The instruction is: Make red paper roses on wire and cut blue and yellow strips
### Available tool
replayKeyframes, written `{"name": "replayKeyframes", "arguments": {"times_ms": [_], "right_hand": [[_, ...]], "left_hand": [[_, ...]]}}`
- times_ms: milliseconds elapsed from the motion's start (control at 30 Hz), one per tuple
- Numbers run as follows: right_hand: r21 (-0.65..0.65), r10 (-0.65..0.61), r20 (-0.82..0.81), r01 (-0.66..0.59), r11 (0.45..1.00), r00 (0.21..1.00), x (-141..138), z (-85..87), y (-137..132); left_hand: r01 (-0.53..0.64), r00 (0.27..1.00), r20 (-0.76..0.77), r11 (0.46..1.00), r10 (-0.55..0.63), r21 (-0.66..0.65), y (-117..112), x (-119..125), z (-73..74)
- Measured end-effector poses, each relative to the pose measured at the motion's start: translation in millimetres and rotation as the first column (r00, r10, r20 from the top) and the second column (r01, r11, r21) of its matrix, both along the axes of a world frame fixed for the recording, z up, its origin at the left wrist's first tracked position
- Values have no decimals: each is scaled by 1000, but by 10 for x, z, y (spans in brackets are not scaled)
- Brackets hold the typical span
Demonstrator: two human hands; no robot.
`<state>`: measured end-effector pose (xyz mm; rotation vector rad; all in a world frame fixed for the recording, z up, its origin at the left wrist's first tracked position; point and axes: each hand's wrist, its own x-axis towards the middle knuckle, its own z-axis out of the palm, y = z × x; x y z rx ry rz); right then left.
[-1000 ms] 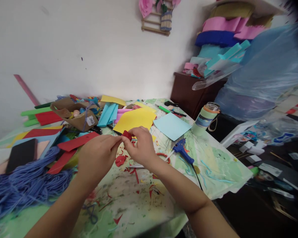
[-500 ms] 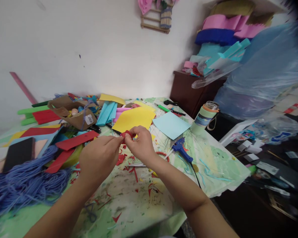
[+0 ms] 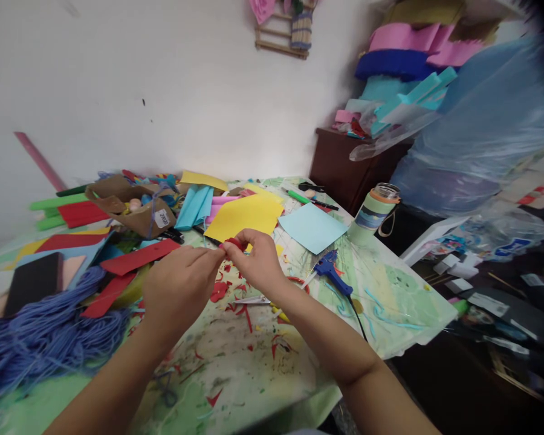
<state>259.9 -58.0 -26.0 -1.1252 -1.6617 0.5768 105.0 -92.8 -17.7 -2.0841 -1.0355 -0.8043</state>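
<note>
Both hands meet above the middle of the table. My left hand and my right hand pinch a small red foam piece between their fingertips, holding it just above the surface. Another red foam shape and red scraps lie on the table right below the hands. Scissors lie partly hidden under my right wrist.
A blue glue gun lies right of my hands, near a light blue sheet and a yellow sheet. A bottle stands at the right edge. Blue yarn, red strips and a brown box fill the left.
The hands stay together on the red piece, shifting only slightly; the fingers have worked it a little lower and flatter.
</note>
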Motion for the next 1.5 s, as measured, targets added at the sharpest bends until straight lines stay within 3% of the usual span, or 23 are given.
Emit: {"name": "replayKeyframes", "arguments": {"times_ms": [200,400,633,900,1167,1500], "right_hand": [[-87,-17,-11,16,996,1000,16,16,-2],[-42,-46,-14,46,998,999,-7,0,-4],[70,54,-31,-52,996,998,41,34,-29],[216,-73,217,25,976,974,-17,34,-129],[300,-138,286,48,953,948,-11,9,-136],[309,-130,315,28,951,940,-29,26,-148]], "left_hand": [[46,996,-79,998,-42,49,-17,26,-16],[51,998,-33,997,-50,53,-28,54,-20],[-17,991,129,994,31,-110,33,-21,-21],[36,935,339,919,108,-393,22,-70,4],[50,911,382,876,157,-480,14,-35,24],[96,891,438,894,119,-438,22,-48,17]]}}
